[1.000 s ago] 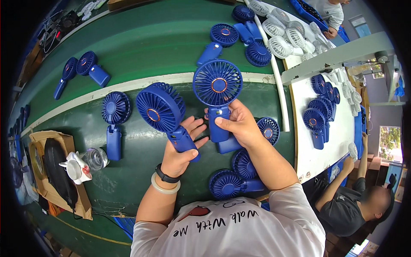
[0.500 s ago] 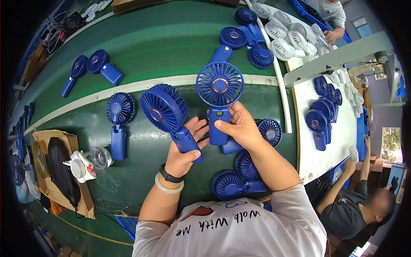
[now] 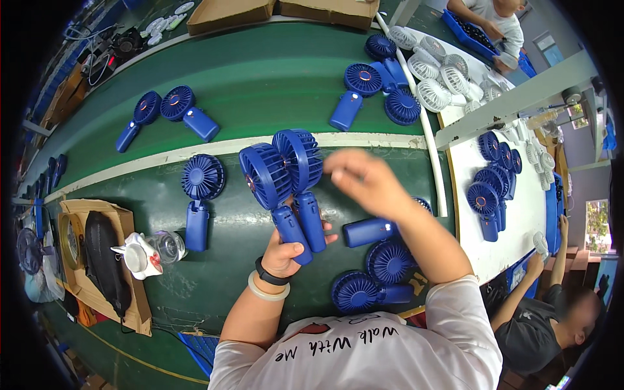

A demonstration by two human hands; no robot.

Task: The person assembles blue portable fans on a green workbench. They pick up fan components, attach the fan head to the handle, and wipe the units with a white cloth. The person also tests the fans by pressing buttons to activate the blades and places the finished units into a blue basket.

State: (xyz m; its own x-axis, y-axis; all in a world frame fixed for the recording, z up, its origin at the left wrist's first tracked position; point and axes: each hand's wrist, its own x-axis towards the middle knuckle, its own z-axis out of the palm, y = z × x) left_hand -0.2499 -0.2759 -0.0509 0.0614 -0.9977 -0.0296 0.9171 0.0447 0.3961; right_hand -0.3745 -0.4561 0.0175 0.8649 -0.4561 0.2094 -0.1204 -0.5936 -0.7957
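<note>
My left hand (image 3: 283, 256) is closed round the handles of two blue handheld fans, a left one (image 3: 266, 179) and a right one (image 3: 301, 162), held side by side and nearly upright above the green table. To the right of their round heads is my right hand (image 3: 365, 182), slightly blurred, with fingers apart and nothing in it. Below it a blue fan (image 3: 367, 231) lies on the table, its head mostly hidden by my right forearm. Nearer my body lie two more blue fans (image 3: 390, 261). Left of my left hand rests another blue fan (image 3: 203, 179).
Several blue fans lie on the green belt (image 3: 260, 84) beyond a pale rail. White fans (image 3: 433, 95) are piled at the far right, and blue fans (image 3: 483, 198) stand on a white table. At left are a clear jar (image 3: 170, 247) and an open cardboard box (image 3: 138, 302). Two other people work at right.
The fan from my right hand has passed into my left hand beside the first one. My right hand has let go and moved right. The view has shifted slightly.
</note>
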